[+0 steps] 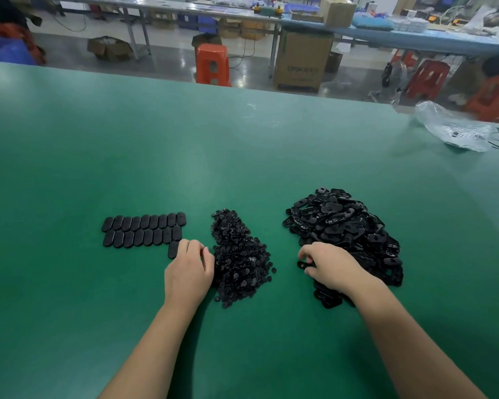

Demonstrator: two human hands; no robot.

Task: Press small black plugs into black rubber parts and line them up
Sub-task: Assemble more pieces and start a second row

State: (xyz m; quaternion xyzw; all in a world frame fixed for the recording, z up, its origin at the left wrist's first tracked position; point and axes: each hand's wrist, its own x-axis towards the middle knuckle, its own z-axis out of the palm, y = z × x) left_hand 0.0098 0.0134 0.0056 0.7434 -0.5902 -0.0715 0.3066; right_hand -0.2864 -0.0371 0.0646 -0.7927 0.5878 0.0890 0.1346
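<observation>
**Both hands at the two black heaps**

A green matte tabletop (pixel 242 145) is seen from above. At its middle a heap of small black plastic plugs (pixel 238 257) is piled, and to the right of it a larger heap of black oblong rubber parts (pixel 346 226). To the left of the plugs, finished black oblong pieces (pixel 143 230) are laid in two close rows, with one more piece (pixel 173 249) set below the right end of the second row.

The left hand (pixel 189 272) is placed between the rows and the plug heap, its fingers curled at the heap's left edge and its knuckles just beside the single piece. Whether a plug is held in that grip cannot be told, since the fingertips are hidden.

The right hand (pixel 329 264) is rested on the near left edge of the rubber heap. One black rubber part (pixel 303 265) is pinched between its curled thumb and fingers.

A crumpled clear plastic bag (pixel 452 128) is seen at the far right edge of the tabletop.
</observation>
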